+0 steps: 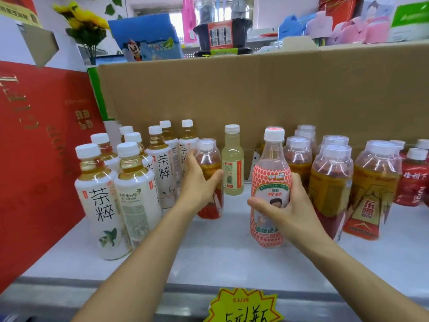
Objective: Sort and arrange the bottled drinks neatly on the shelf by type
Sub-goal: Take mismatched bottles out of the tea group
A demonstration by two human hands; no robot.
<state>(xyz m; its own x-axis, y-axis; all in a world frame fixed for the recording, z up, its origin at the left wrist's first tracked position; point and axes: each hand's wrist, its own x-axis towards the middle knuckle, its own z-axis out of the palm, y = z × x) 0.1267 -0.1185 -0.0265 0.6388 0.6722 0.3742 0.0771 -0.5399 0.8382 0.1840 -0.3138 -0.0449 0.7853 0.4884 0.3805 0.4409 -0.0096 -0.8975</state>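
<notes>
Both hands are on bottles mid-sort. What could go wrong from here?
1. The left hand grips an orange bottle close beside the white tea bottles; pulling it out may knock them over.
2. The pink bottle in the right hand could bump the tightly packed orange bottles on its right.
3. The lone pale yellow bottle stands between both hands and may get tipped.

Head camera looks forward and down, close over the shelf [232,259].
</notes>
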